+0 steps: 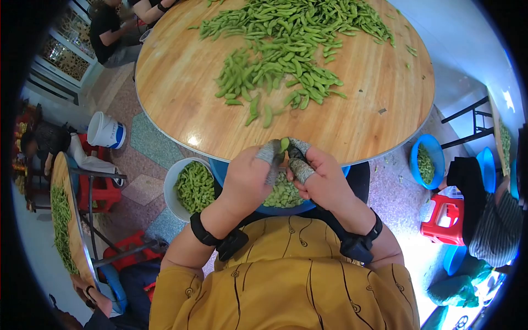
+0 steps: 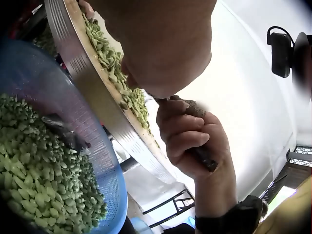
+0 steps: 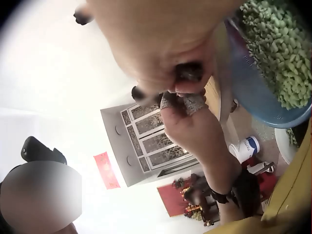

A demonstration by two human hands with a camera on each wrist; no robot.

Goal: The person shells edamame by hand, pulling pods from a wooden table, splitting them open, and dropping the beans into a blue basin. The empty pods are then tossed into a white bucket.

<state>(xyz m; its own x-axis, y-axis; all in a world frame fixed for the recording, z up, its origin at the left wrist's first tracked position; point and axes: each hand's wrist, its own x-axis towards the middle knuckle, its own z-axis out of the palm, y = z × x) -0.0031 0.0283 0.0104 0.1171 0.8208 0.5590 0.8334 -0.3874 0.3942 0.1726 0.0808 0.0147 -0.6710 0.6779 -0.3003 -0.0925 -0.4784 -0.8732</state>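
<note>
Over the near table edge, my left hand [image 1: 243, 174] pinches a green soybean pod [image 1: 284, 144] between wrapped fingertips. The right hand [image 1: 325, 175] meets it there, its thumb and forefinger at the same pod. Grey wraps cover the thumb and forefinger of both hands. In the left wrist view, a dark object [image 2: 205, 160] shows under the right hand's curled fingers; I cannot tell what it is. Just below the hands, a blue basket [image 2: 114, 195] holds shelled green soybeans [image 1: 283, 193], partly hidden by the hands.
A heap of soybean pods [image 1: 286, 33] covers the far part of the round wooden table [image 1: 176, 82]. A white tub [image 1: 169, 184] of pods stands at the left, a white bucket [image 1: 104, 131] beyond it. Blue basins [image 1: 413, 159] and a red stool [image 1: 443, 220] are at right. Other people sit around.
</note>
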